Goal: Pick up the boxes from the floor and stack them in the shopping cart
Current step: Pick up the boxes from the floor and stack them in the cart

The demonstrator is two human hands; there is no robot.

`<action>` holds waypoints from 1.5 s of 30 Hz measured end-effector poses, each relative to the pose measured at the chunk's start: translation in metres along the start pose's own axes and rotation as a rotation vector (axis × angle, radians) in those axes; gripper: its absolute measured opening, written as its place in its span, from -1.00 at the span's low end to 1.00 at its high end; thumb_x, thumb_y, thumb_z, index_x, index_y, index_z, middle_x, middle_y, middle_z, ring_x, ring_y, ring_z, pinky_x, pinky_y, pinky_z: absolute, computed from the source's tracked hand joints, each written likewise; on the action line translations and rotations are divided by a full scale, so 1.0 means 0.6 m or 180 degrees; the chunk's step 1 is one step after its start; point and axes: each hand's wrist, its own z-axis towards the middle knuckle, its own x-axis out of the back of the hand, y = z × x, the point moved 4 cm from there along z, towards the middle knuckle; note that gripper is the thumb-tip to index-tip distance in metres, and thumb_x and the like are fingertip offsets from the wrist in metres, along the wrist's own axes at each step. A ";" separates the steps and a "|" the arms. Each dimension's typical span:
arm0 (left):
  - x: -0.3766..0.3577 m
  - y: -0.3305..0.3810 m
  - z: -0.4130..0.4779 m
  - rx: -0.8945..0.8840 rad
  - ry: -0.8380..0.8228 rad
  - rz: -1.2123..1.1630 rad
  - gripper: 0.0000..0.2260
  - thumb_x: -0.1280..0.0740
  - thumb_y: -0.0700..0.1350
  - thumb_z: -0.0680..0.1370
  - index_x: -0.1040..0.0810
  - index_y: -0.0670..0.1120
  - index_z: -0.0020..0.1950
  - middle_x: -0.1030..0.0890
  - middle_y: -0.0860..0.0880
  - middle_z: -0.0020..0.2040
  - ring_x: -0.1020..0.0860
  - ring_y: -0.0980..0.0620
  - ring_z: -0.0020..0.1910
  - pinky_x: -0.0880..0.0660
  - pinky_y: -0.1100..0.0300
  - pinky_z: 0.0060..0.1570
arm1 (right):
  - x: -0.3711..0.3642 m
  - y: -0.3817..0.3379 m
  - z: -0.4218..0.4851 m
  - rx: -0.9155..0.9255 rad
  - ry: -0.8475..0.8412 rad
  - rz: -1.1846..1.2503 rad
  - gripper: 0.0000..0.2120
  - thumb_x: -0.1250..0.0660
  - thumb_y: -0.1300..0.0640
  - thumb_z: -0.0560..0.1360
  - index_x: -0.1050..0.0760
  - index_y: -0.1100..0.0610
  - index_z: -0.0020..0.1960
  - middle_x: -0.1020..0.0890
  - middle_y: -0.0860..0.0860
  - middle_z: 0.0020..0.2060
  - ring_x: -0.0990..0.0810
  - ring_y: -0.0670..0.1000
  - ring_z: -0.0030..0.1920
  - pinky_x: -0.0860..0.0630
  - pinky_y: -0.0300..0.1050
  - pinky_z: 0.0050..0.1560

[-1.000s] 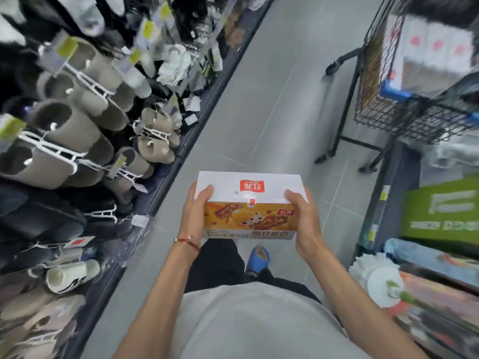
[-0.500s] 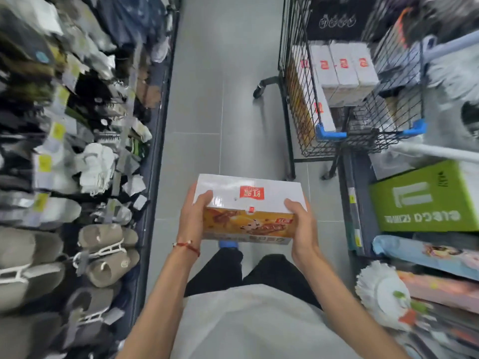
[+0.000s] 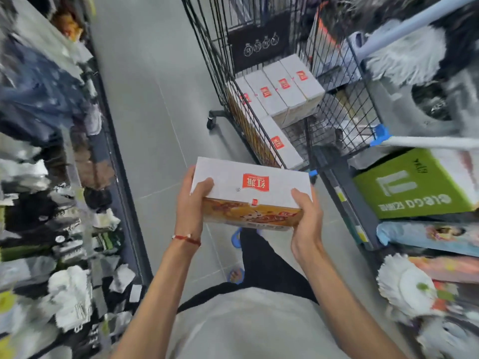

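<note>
**Box Carried to Cart; Stack Partly Built**

The box (image 3: 248,185) is rectangular cardboard with a smooth white top, a red logo and an orange printed side. It is held level above the floor (image 3: 145,99), near the near edge of the shopping cart (image 3: 220,73).

The left hand (image 3: 190,203) clasps its left end, thumb on top. The right hand (image 3: 307,216) clasps the right end likewise.

Done: the stacked boxes (image 3: 282,84), four side by side, plus one lower by the cart's left wall.

Remaining, by judgement: placing this box. No floor boxes are visible.
</note>
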 end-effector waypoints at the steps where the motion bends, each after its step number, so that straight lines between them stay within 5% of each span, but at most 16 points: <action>1: -0.014 0.019 0.025 -0.0037 -0.0050 0.0037 -0.41 -0.33 0.18 0.37 -0.50 -0.01 0.36 -0.64 -0.10 0.22 -0.64 -0.10 0.16 -0.59 0.10 0.00 | -0.006 -0.013 0.024 0.0041 0.0039 0.0073 -0.54 -0.30 0.05 0.58 -0.46 0.03 0.47 -0.71 0.10 0.19 -0.71 0.15 0.17 -0.64 -0.19 -0.19; 3: -0.045 0.055 0.075 -0.0125 -0.0155 0.0142 -0.43 -0.34 0.16 0.36 -0.52 -0.01 0.34 -0.64 -0.11 0.23 -0.62 -0.13 0.20 -0.56 -0.06 0.15 | -0.015 -0.040 0.068 0.0065 0.0173 0.0193 -0.53 -0.30 0.05 0.58 -0.46 0.07 0.49 -0.71 0.10 0.20 -0.72 0.12 0.15 -0.64 -0.17 -0.16; 10: -0.184 0.165 0.223 -0.0461 -0.0693 0.0553 -0.47 -0.30 0.09 0.45 -0.47 0.02 0.42 -0.60 -0.03 0.30 -0.59 -0.06 0.25 -0.55 -0.02 0.22 | -0.014 -0.139 0.197 0.0215 0.0722 0.0571 -0.69 -0.28 0.13 0.63 -0.56 0.09 0.36 -0.75 0.05 0.05 -0.74 -0.03 -0.05 -0.59 -0.25 -0.28; 13: -0.236 0.188 0.282 -0.0530 -0.0817 0.0762 -0.44 -0.30 0.19 0.42 -0.45 0.15 0.43 -0.55 0.04 0.36 -0.54 -0.02 0.32 -0.48 -0.16 0.32 | -0.003 -0.164 0.233 0.0309 0.0984 0.0713 -0.66 -0.32 0.09 0.60 -0.56 0.08 0.37 -0.74 0.05 0.08 -0.73 0.01 0.02 -0.61 -0.19 -0.18; 20: -0.353 0.229 0.392 -0.0424 -0.1429 0.0920 -0.40 -0.30 0.19 0.42 -0.44 0.15 0.48 -0.51 0.07 0.44 -0.49 -0.04 0.39 -0.42 -0.11 0.41 | 0.010 -0.212 0.296 0.0567 0.1576 0.0934 -0.51 -0.35 0.03 0.50 -0.53 0.07 0.42 -0.70 0.10 0.24 -0.67 0.16 0.26 -0.58 0.08 0.24; 23: -0.401 0.236 0.434 -0.0287 -0.1914 0.0975 -0.45 -0.32 0.13 0.47 -0.44 0.14 0.48 -0.53 0.05 0.42 -0.52 0.00 0.36 -0.51 0.00 0.34 | 0.014 -0.214 0.320 0.0601 0.1815 0.0974 -0.48 -0.36 0.04 0.53 -0.47 0.07 0.48 -0.65 0.13 0.33 -0.60 0.20 0.35 -0.48 0.23 0.42; 26: -0.446 0.246 0.479 -0.0272 -0.2331 0.1095 -0.52 -0.36 0.01 0.57 -0.43 0.08 0.50 -0.58 0.07 0.36 -0.56 0.11 0.29 -0.54 0.42 0.09 | 0.009 -0.213 0.345 0.0591 0.1981 0.0979 -0.46 -0.35 0.04 0.57 -0.41 0.04 0.53 -0.61 0.11 0.37 -0.60 0.15 0.35 -0.50 0.22 0.35; 32: -0.512 0.226 0.549 -0.0043 -0.2758 0.1372 -0.56 -0.38 -0.08 0.61 -0.43 0.03 0.50 -0.63 0.04 0.28 -0.65 0.23 0.11 -0.56 0.42 -0.06 | 0.007 -0.173 0.405 0.0385 0.2143 0.1239 -0.35 -0.36 0.12 0.55 -0.28 0.04 0.61 -0.55 0.07 0.45 -0.53 0.15 0.44 -0.36 0.21 0.52; 38: -0.561 0.134 0.608 -0.0125 -0.3087 0.2080 -0.56 -0.37 0.02 0.60 -0.43 0.05 0.48 -0.62 0.06 0.27 -0.61 0.15 0.20 -0.52 0.52 -0.06 | 0.034 -0.083 0.458 0.0205 0.2454 0.1502 -0.30 -0.38 0.15 0.52 -0.25 0.06 0.62 -0.53 0.10 0.47 -0.53 0.16 0.44 -0.42 0.14 0.50; 41: -0.579 0.075 0.630 -0.0203 -0.3250 0.2430 -0.60 -0.35 0.03 0.61 -0.46 0.01 0.44 -0.63 -0.01 0.27 -0.60 0.05 0.23 -0.53 0.50 -0.01 | 0.045 -0.034 0.468 0.0081 0.2636 0.1444 -0.30 -0.37 0.18 0.45 -0.29 0.10 0.57 -0.61 0.06 0.34 -0.62 0.07 0.29 -0.56 -0.10 0.26; 45: -0.580 0.000 0.656 -0.0126 -0.3157 0.2676 -0.61 -0.40 0.08 0.57 -0.51 0.01 0.37 -0.61 -0.03 0.26 -0.60 -0.04 0.21 -0.62 0.11 0.16 | 0.048 0.022 0.482 -0.0108 0.2696 0.1288 -0.35 -0.38 0.11 0.41 -0.30 0.03 0.47 -0.60 -0.02 0.15 -0.65 -0.05 0.03 -0.61 -0.21 -0.10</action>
